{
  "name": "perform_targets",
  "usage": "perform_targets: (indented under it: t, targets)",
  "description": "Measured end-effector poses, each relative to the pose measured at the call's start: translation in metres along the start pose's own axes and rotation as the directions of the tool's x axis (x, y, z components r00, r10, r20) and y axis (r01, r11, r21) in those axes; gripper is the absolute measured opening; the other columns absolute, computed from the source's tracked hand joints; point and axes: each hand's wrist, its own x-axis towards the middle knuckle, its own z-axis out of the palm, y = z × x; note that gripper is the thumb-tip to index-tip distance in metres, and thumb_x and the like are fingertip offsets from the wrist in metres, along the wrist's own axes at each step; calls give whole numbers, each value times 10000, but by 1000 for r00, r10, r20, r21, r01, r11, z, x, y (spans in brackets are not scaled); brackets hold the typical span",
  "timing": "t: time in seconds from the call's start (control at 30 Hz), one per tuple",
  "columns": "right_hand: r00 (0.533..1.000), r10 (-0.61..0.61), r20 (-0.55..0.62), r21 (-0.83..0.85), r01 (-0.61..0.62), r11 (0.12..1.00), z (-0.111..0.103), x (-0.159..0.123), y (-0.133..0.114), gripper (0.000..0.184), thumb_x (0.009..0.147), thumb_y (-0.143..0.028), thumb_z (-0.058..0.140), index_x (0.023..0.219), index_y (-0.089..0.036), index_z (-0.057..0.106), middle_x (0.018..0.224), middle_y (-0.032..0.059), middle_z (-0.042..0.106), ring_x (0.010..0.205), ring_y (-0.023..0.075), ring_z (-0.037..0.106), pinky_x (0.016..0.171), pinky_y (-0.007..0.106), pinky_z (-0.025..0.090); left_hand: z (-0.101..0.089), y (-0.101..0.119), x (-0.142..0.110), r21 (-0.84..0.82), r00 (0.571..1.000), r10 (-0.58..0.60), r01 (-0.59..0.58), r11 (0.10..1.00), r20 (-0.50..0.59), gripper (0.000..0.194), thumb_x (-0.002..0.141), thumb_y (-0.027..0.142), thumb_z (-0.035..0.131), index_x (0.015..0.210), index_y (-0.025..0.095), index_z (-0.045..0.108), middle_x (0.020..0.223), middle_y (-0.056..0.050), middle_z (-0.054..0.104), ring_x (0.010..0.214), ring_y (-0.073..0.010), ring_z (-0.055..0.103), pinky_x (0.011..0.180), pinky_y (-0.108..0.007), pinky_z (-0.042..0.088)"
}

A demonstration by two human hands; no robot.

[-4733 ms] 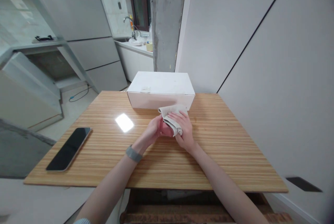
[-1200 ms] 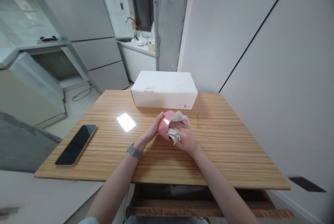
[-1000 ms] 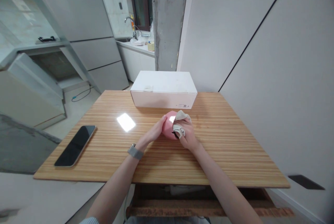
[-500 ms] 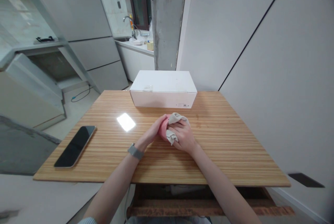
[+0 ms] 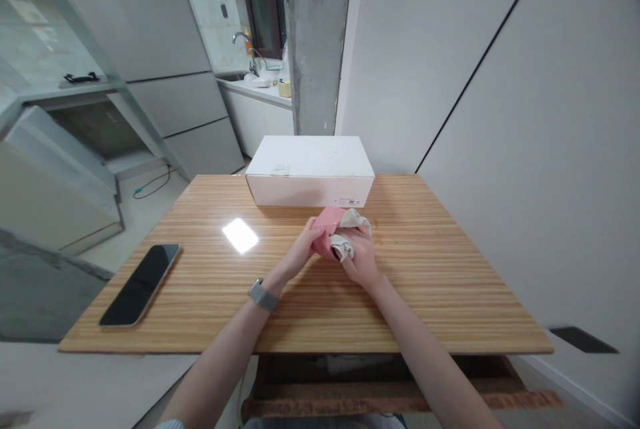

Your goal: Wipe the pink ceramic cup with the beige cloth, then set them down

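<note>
A pink object (image 5: pixel 329 221) with smooth, flat faces is held just above the table, in front of the white box; its exact kind does not show. My left hand (image 5: pixel 301 246) grips its left side, thumb on the near face. Bunched in my right hand (image 5: pixel 361 257) is a whitish cloth (image 5: pixel 354 219), pressed against the object's right side. Cloth folds stick out above and below the fingers. A small dark spot shows on the object's lower edge beside the cloth. The far side of the object is hidden.
A closed white box (image 5: pixel 310 172) stands at the table's back edge. A black phone (image 5: pixel 141 285) lies at the left on the striped wooden table (image 5: pixel 450 282). Below the front edge, a drawer (image 5: pixel 320 407) is pulled out. A white wall rises at the right.
Both hands have raised the pink object slightly and shifted it right. It has tilted, showing more of its flat pink face. The cloth has moved along with my right hand.
</note>
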Motion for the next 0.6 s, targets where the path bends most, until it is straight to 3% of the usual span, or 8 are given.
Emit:
perform_targets:
  t: [0.13, 0.27, 0.43, 0.6]
  targets:
    - [993, -100, 69, -37, 103, 994, 1, 2, -5, 315, 911, -325, 325, 1018, -192, 589, 989, 85, 688, 954, 240, 609, 915, 420, 364, -5, 8, 2, -58, 994, -103, 104, 993, 34, 559, 791, 564, 552, 1070, 88, 641, 1047, -125, 696, 1098, -272, 585, 1003, -384, 393]
    - [987, -136, 82, 11, 135, 991, 4, 4, -9, 301, 902, -307, 331, 997, -178, 585, 984, 96, 684, 956, 237, 605, 928, 415, 362, -9, 14, -3, 54, 987, -158, 159, 986, -6, 521, 840, 546, 523, 1077, 104, 667, 1120, -105, 691, 1212, -253, 528, 1111, -362, 290]
    - [997, -60, 42, 78, 56, 995, 2, -1, -3, 277, 906, -291, 317, 780, -213, 550, 778, 52, 645, 777, 208, 578, 852, 395, 376, -6, 13, -7, 178, 993, -116, 113, 978, 2, 487, 835, 521, 557, 1133, 150, 656, 1216, -81, 649, 1273, -265, 472, 1115, -398, 293]
    - [993, 74, -93, 100, -65, 993, -2, -4, 3, 326, 923, -298, 304, 664, -220, 486, 655, 27, 576, 670, 187, 525, 773, 372, 369, -2, 13, -11, 125, 980, -112, 92, 988, 164, 503, 811, 419, 635, 1258, 200, 569, 1266, -80, 615, 1194, -280, 534, 1002, -402, 412]
